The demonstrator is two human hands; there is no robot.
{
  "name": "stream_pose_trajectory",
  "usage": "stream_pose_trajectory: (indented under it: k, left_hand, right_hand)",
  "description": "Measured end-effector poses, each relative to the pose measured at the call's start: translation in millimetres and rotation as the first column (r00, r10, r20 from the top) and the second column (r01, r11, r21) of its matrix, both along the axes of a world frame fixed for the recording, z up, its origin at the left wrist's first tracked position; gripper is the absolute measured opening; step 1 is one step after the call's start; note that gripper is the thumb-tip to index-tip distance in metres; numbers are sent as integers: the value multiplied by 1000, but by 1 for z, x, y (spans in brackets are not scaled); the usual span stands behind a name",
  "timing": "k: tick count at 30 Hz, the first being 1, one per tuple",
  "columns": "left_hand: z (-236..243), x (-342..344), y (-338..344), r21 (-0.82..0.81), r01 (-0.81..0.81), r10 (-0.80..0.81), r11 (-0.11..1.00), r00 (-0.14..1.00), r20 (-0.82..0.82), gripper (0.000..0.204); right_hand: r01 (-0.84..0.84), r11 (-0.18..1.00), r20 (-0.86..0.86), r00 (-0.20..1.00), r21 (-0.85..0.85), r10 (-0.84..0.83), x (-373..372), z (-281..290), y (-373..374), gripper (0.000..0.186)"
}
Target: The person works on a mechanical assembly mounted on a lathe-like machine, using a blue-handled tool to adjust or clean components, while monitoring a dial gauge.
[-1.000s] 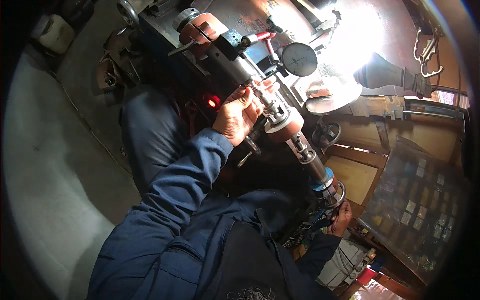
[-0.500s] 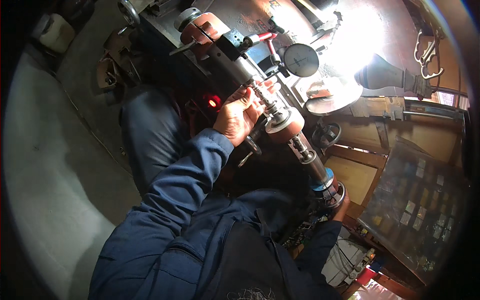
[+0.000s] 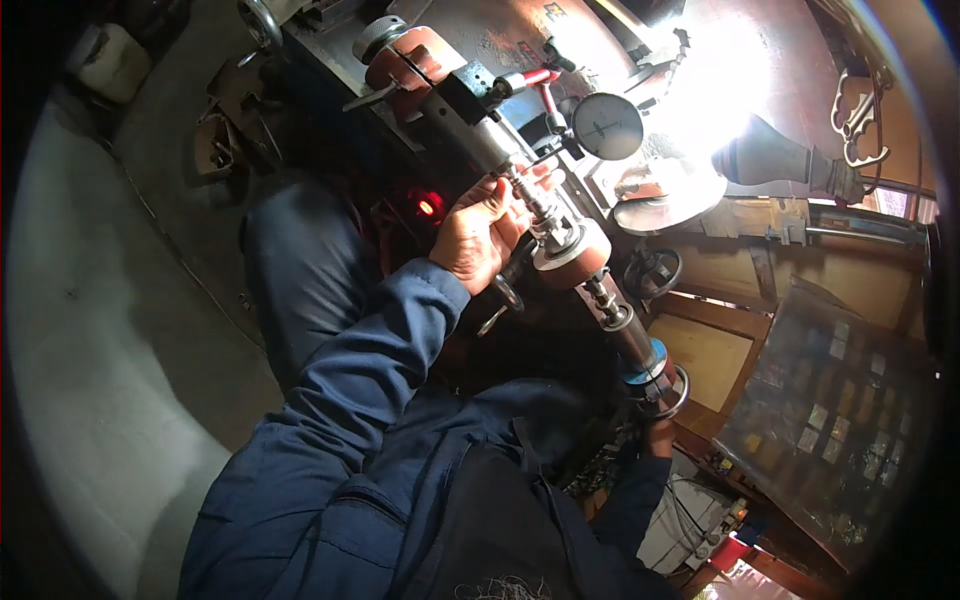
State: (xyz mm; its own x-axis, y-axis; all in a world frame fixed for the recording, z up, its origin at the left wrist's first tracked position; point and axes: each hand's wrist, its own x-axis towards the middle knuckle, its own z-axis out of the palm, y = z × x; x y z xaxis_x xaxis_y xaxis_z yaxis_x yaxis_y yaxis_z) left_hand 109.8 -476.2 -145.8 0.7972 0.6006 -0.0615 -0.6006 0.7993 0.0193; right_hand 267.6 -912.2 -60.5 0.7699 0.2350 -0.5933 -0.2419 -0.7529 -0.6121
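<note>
A stepped steel shaft (image 3: 540, 205) lies slantwise along the machine, its upper end at a grey cylindrical head (image 3: 490, 140). My left hand (image 3: 478, 232) is closed round the upper part of this shaft, thumb on the near side and fingertips beyond it. Below comes a reddish-brown collar (image 3: 573, 262), then a shiny spindle (image 3: 607, 300) running toward a blue ring. At the lower end is a metal handwheel (image 3: 681, 390). My right hand (image 3: 659, 436) grips its lower rim, with the fingers partly hidden. Close above the left hand hangs a round dial gauge (image 3: 607, 127) on a red-jointed arm.
A glaring lamp (image 3: 735, 150) lights the machine from the right. A second handwheel (image 3: 655, 270) sits right of the collar. Beyond it leans a dark panel (image 3: 830, 420) covered with small tags. A cardboard box (image 3: 222, 140) rests on the floor at left.
My right hand has moved from the handwheel's right side down and left to its lower rim. My left hand keeps its hold on the shaft.
</note>
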Motion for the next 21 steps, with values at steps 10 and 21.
stream_pose_trajectory:
  k: [10, 21]
  left_hand:
    - [3, 1, -2, -33, -4, 4, 999, 1000, 7, 32]
    - [-11, 4, -3, 136, -3, 2, 991, 1000, 7, 43]
  right_hand:
    - [51, 947, -38, 998, 316, -42, -10, 46, -28, 25]
    - [121, 953, 205, 962, 277, -182, 34, 14, -9, 25]
